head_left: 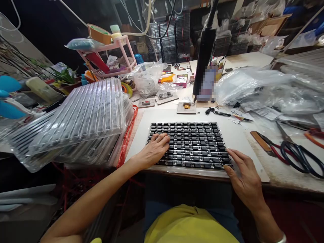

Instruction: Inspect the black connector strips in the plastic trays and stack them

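A clear plastic tray (pixel 177 168) lies on the white board in front of me, filled with rows of small black electronic parts (pixel 192 141) with pale pins. My left hand (pixel 155 150) rests over the left side of the rows, its fingers slightly bent and lying on the parts. Nothing is visibly lifted in it. At the tray's right edge is my right hand (pixel 244 172), with the thumb on the near right corner and the fingers along the side, gripping the edge. The undersides of the fingers on both hands are hidden.
Stacked clear trays (pixel 88 114) stand left, beside red straps (pixel 128 135). Scissors (pixel 298 155) and red-handled pliers (pixel 274 148) lie right. A black hanging tool (pixel 204 60) points down behind the tray, near a small block (pixel 186 108). Plastic bags (pixel 253 87) lie back right.
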Tool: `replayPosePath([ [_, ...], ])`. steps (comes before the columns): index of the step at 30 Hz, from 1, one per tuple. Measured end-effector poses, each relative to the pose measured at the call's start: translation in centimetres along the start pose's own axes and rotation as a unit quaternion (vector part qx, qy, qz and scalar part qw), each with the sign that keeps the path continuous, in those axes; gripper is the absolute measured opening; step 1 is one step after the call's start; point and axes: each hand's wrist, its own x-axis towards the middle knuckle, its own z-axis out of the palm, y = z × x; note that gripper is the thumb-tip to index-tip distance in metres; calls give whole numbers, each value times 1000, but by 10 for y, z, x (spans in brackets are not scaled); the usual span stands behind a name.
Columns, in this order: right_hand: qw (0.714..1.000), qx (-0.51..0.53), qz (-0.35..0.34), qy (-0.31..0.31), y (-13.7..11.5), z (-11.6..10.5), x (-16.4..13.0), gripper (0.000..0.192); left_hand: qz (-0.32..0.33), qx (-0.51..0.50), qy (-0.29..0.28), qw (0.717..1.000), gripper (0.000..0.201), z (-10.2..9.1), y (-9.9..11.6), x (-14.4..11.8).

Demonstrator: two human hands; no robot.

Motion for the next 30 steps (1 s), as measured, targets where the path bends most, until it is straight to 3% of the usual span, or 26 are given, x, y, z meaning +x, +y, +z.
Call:
replayPosePath([
  [7,1000,9,0,7,-1,0,0,49,-75,-109,13,991,38,-7,-4,-7],
  [13,1000,14,9,6,-2,0,0,48,-112,-121,53,985,35,-20,-11,-21],
  [19,1000,22,11,7,-2,-1,0,46,-38,-72,21,996,40,-13,-8,-17],
  [23,1000,22,11,7,-1,-2,0,46,-13,-32,-25,999,28,-8,-5,-4],
  [30,1000,17,15,11,0,-2,0,45,33,8,-31,999,20,-10,0,8],
])
